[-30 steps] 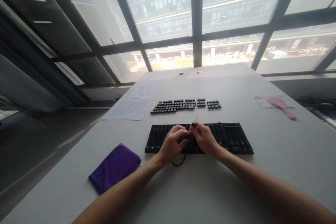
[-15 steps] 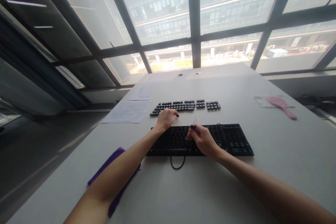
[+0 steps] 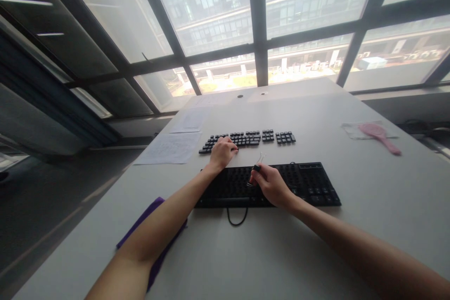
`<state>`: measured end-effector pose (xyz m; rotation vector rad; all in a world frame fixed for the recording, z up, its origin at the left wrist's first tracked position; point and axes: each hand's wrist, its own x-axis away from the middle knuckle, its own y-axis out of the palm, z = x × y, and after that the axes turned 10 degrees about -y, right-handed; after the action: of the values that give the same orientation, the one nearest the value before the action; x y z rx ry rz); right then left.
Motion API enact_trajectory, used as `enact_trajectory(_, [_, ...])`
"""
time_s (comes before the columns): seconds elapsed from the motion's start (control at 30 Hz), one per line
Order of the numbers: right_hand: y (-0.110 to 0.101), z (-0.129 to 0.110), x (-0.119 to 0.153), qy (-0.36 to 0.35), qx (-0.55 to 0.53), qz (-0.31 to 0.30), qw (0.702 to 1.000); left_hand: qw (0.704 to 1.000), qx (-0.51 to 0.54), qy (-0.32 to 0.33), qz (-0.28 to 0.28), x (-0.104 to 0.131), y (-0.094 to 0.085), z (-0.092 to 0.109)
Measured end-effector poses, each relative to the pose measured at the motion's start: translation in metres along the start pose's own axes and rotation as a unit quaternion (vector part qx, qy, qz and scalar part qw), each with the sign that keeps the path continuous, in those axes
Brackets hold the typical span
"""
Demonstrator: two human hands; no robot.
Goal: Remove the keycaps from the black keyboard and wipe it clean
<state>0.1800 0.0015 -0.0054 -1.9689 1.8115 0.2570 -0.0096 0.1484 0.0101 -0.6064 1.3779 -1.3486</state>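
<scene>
Our hands are apart, the left hand [image 3: 222,152], nearer, pinching a dark keycap [image 3: 236,150] beside the nine-to-three keycap rows [image 3: 247,140], eleven o'clock from the right hand [image 3: 272,183], which grips a wire tool [image 3: 257,168] above the keyboard [image 3: 236,182].

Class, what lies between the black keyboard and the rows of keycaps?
The head view shows a strip of white tabletop between keyboard and keycaps, with the left hand across its left part and wire prongs from the right hand showing against it.
</scene>
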Motion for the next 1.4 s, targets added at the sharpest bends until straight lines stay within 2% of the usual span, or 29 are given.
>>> enact_trajectory(0.37, [-0.001,0.002,-0.001,0.000,-0.009,0.006,1.000,1.000,0.009,-0.016,0.007,-0.006,0.001,-0.003])
enact_trajectory(0.5, [-0.001,0.004,-0.001,-0.004,-0.029,0.013,0.999,0.999,0.028,-0.024,0.030,-0.002,-0.009,-0.002])
enact_trajectory(0.63, [-0.002,0.006,-0.004,0.002,-0.070,0.047,0.996,0.995,0.067,-0.009,0.069,0.024,-0.028,0.013])
enact_trajectory(0.73, [-0.006,0.000,-0.007,0.002,-0.068,0.057,0.996,0.994,0.099,0.019,0.038,0.061,-0.037,0.035])
enact_trajectory(0.83, [-0.013,-0.010,-0.007,-0.001,-0.016,0.013,1.000,0.991,0.129,0.037,-0.016,0.097,-0.036,0.054])
enact_trajectory(0.93, [-0.018,-0.016,-0.002,-0.024,0.049,-0.046,0.997,0.987,0.152,0.038,-0.038,0.118,-0.028,0.063])
enact_trajectory(1.07, [-0.018,-0.014,0.007,-0.077,0.078,-0.090,0.990,0.984,0.171,0.033,-0.028,0.122,-0.022,0.063])
enact_trajectory(1.2, [-0.016,-0.013,0.013,-0.125,0.098,-0.142,0.977,0.982,0.180,0.045,-0.029,0.122,-0.027,0.064])
enact_trajectory(1.3, [-0.015,-0.014,0.016,-0.160,0.131,-0.177,0.962,0.977,0.182,0.094,-0.058,0.125,-0.034,0.066])
enact_trajectory(1.4, [-0.016,-0.013,0.019,-0.179,0.135,-0.176,0.959,0.971,0.176,0.132,-0.095,0.127,-0.038,0.067])
